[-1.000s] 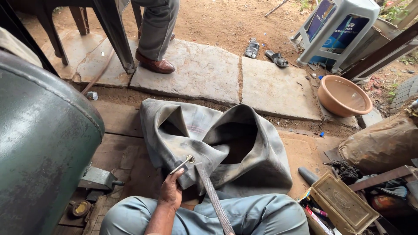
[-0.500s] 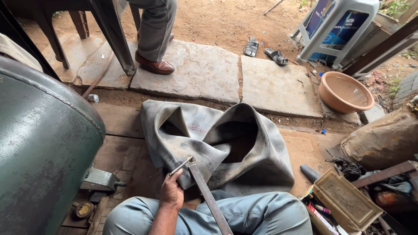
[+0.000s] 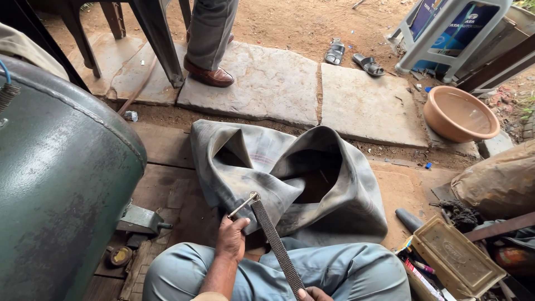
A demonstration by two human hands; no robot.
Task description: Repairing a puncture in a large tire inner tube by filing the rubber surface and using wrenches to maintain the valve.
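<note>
A large grey rubber inner tube (image 3: 312,184) lies crumpled on the wooden floor in front of my knees. My left hand (image 3: 231,238) is closed on a fold of it at its near edge, just under a short metal stem (image 3: 242,205) that sticks up to the left. A long dark rasp (image 3: 276,242) runs from that stem down toward me across my lap. Only the fingertips of my right hand (image 3: 315,294) show at the bottom edge, wrapped around the rasp's near end.
A big green metal tank (image 3: 61,178) fills the left side. To the right are an open metal toolbox (image 3: 457,256), a brown sack (image 3: 499,184) and an orange basin (image 3: 460,114). Another person's leg and brown shoe (image 3: 209,75) stand on the stone slabs beyond.
Both hands and the rasp stay in nearly the same place on the tube. The other person's foot has not moved.
</note>
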